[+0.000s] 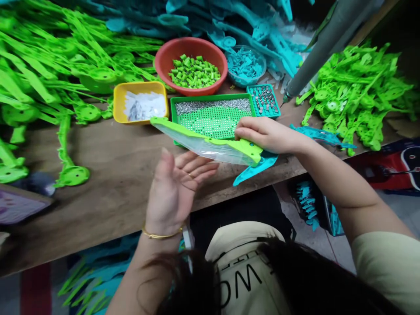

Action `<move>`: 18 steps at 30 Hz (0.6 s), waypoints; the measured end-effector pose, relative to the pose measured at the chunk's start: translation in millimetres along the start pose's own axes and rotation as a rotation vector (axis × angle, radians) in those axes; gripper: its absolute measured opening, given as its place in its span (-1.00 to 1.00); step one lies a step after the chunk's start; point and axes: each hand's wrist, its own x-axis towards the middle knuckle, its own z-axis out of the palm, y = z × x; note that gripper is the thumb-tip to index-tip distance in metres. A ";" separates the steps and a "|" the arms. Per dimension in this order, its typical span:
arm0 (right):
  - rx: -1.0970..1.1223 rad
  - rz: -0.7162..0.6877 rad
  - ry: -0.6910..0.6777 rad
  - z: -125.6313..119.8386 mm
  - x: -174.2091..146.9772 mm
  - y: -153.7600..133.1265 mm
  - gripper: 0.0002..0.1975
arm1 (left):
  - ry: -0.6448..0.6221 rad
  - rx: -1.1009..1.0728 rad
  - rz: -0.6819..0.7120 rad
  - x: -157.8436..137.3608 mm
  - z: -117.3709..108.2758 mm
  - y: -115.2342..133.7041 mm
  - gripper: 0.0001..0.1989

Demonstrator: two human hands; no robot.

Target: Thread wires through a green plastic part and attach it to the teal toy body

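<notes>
While the right hand point(262, 133) pinches the round end of the green bagged piece point(210, 141) above the wooden table point(108, 175), the left hand point(173, 188) hangs spread and empty below it; held by one end only, the piece could slip onto the green tray point(213, 117).

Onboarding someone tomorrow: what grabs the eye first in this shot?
The right hand grips a lime green plastic piece in a clear bag above the table edge, with the left hand open beneath it. Behind stand a red bowl of green bits and a green tray, flanked by heaps of green parts.
</notes>
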 end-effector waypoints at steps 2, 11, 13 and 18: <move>0.074 -0.022 -0.004 -7.2 -3.2 4.9 -0.70 | 0.053 0.007 0.029 5.8 -9.2 7.6 -0.39; 0.202 0.016 -0.133 -15.8 -9.2 9.2 -0.74 | 0.286 0.101 0.166 45.7 -27.1 20.1 -0.52; 0.214 0.028 -0.142 -17.4 -9.0 9.5 -0.75 | 0.313 0.101 0.154 51.6 -25.8 21.2 -0.59; 0.195 0.036 -0.170 -13.9 -6.2 9.6 -0.74 | 0.167 0.060 0.062 62.6 -40.0 16.6 -0.59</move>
